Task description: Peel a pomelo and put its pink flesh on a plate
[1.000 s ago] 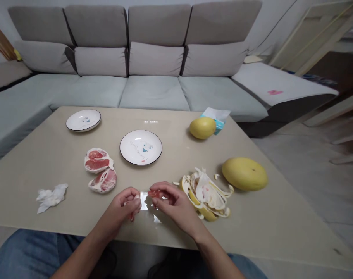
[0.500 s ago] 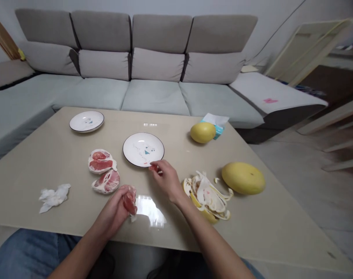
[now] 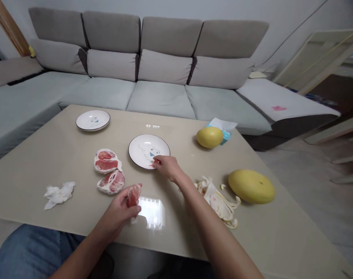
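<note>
Held between the thumb and fingers of my left hand (image 3: 121,207) is a pomelo segment (image 3: 133,195) with red pulp and pale skin. My right hand (image 3: 167,166) reaches over the near right rim of the middle white plate (image 3: 144,147). Its fingertips pinch a small piece of red pomelo pulp (image 3: 154,163) at the plate's surface; the fingers partly cover it. Left of the plate lie two peeled pomelo chunks, one farther (image 3: 106,161) and one nearer (image 3: 111,182), showing red flesh and white pith.
Pomelo peels (image 3: 217,201) are heaped beside my right forearm. Two whole yellow pomelos, one large (image 3: 252,186) and one smaller (image 3: 209,137), lie to the right. A tissue box (image 3: 226,135) stands behind the smaller one. A second plate (image 3: 93,120) and crumpled tissue (image 3: 59,195) are left.
My right hand has moved forward over the plate with the pulp piece. My left hand has turned the segment more upright. The whole view has shifted slightly.
</note>
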`<state>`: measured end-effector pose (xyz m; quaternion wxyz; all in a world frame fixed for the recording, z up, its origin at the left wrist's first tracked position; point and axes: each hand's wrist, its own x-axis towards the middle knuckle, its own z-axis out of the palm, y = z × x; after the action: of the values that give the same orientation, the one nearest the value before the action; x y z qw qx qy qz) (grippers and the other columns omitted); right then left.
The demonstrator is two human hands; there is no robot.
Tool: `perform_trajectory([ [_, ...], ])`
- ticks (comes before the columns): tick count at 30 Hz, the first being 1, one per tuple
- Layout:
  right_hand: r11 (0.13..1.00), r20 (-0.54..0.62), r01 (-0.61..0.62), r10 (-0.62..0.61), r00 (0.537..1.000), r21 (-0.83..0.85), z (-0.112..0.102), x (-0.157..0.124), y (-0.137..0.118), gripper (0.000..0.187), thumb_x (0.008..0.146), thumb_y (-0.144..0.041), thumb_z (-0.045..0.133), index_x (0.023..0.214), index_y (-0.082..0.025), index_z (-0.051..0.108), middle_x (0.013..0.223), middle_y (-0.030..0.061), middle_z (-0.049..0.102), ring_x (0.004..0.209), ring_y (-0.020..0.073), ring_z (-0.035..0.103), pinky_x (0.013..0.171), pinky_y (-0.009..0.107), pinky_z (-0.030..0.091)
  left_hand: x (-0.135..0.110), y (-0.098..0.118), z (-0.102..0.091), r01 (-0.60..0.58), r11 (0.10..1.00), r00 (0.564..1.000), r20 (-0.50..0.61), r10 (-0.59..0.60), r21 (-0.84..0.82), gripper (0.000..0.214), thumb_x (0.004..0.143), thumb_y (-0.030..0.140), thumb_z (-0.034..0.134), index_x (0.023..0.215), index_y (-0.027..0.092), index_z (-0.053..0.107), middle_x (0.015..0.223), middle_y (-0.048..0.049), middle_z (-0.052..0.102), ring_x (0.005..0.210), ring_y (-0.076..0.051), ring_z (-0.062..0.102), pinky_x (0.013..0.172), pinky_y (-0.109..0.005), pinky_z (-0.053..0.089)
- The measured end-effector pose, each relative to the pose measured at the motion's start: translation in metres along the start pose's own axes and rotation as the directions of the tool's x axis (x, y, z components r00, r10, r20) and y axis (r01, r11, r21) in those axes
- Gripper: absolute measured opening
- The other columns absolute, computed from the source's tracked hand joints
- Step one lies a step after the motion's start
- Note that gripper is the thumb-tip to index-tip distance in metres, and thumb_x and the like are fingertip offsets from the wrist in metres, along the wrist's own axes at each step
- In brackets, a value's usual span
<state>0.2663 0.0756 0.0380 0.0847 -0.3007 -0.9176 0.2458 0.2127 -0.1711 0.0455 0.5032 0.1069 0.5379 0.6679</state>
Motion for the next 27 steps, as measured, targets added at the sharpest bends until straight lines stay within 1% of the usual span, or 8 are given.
perform_trajectory([
  [4, 0.997, -0.093, 0.059, -0.053, 0.994, 0.058, -0.014, -0.020, 0.000, 0.032, 0.087, -0.015, 0.055, 0.115, -0.018, 0.069, 0.124, 0.0124, 0.067, 0.116, 0.0253, 0.060, 0.100, 0.036, 0.043, 0.000, 0.003, 0.004, -0.052, 0.997, 0.999, 0.014, 0.051, 0.059, 0.064, 0.061, 0.018, 0.083, 0.122, 0.020, 0.065, 0.123, -0.0094, 0.062, 0.094, -0.020, 0.061, 0.082, -0.029, 0.050],
  [8, 0.983, -0.164, 0.078, -0.050, 0.985, 0.165, -0.030, -0.073, -0.011, 0.028, 0.090, -0.019, 0.050, 0.110, -0.020, 0.070, 0.112, 0.0084, 0.071, 0.104, 0.0226, 0.065, 0.094, 0.037, 0.048, -0.003, 0.003, 0.012, -0.124, 0.986, 0.991, 0.063, 0.117, 0.113, 0.064, 0.060, 0.013, 0.081, 0.121, 0.021, 0.066, 0.119, -0.0082, 0.060, 0.095, -0.022, 0.063, 0.092, -0.036, 0.050],
  [9, 0.950, -0.142, 0.060, -0.016, 0.990, 0.307, -0.031, -0.089, -0.015, 0.024, 0.091, -0.025, 0.052, 0.105, -0.021, 0.071, 0.106, 0.0072, 0.073, 0.097, 0.0221, 0.067, 0.089, 0.036, 0.050, -0.004, 0.002, 0.014, -0.144, 0.983, 0.988, 0.079, 0.135, 0.117, 0.065, 0.060, 0.011, 0.079, 0.122, 0.021, 0.066, 0.115, -0.0078, 0.061, 0.095, -0.022, 0.063, 0.094, -0.037, 0.050],
  [11, 0.837, 0.013, -0.036, 0.034, 0.999, 0.547, -0.031, -0.120, -0.026, 0.023, 0.092, -0.036, 0.056, 0.101, -0.022, 0.073, 0.098, 0.0051, 0.074, 0.090, 0.0210, 0.067, 0.082, 0.034, 0.052, -0.006, 0.000, 0.019, -0.182, 0.975, 0.980, 0.106, 0.169, 0.130, 0.066, 0.060, 0.008, 0.077, 0.124, 0.021, 0.065, 0.112, -0.0079, 0.060, 0.097, -0.023, 0.063, 0.096, -0.038, 0.049],
  [14, 0.659, 0.121, -0.119, 0.043, 0.992, 0.743, -0.023, -0.153, -0.044, 0.025, 0.090, -0.041, 0.059, 0.098, -0.022, 0.073, 0.094, 0.0045, 0.074, 0.088, 0.0203, 0.066, 0.081, 0.032, 0.051, -0.009, -0.003, 0.027, -0.242, 0.955, 0.966, 0.133, 0.221, 0.173, 0.065, 0.060, 0.007, 0.075, 0.123, 0.022, 0.066, 0.119, -0.0101, 0.058, 0.104, -0.024, 0.060, 0.099, -0.037, 0.048],
  [18, 0.567, 0.121, -0.135, 0.062, 0.991, 0.813, -0.017, -0.165, -0.060, 0.020, 0.086, -0.039, 0.066, 0.094, -0.021, 0.072, 0.086, 0.0026, 0.071, 0.079, 0.0168, 0.061, 0.075, 0.029, 0.048, -0.012, -0.005, 0.035, -0.318, 0.915, 0.944, 0.176, 0.281, 0.248, 0.063, 0.064, 0.011, 0.077, 0.125, 0.023, 0.066, 0.118, -0.0106, 0.057, 0.105, -0.024, 0.059, 0.099, -0.035, 0.047],
  [22, 0.441, 0.165, -0.186, 0.087, 0.983, 0.878, -0.016, -0.163, -0.061, 0.027, 0.084, -0.045, 0.069, 0.088, -0.019, 0.069, 0.079, 0.0011, 0.067, 0.071, 0.0141, 0.057, 0.067, 0.026, 0.045, -0.013, -0.008, 0.039, -0.364, 0.886, 0.928, 0.197, 0.317, 0.288, 0.062, 0.067, 0.020, 0.079, 0.127, 0.023, 0.065, 0.111, -0.0100, 0.058, 0.103, -0.025, 0.059, 0.096, -0.035, 0.049],
  [27, 0.276, 0.177, -0.190, 0.071, 0.982, 0.942, -0.016, -0.165, -0.059, 0.035, 0.083, -0.054, 0.068, 0.082, -0.019, 0.066, 0.078, 0.0007, 0.068, 0.075, 0.0149, 0.061, 0.072, 0.026, 0.048, -0.010, -0.014, 0.038, -0.231, 0.955, 0.964, 0.179, 0.199, 0.185, 0.066, 0.067, 0.027, 0.083, 0.129, 0.026, 0.060, 0.105, -0.0056, 0.061, 0.095, -0.021, 0.062, 0.088, -0.031, 0.051],
])
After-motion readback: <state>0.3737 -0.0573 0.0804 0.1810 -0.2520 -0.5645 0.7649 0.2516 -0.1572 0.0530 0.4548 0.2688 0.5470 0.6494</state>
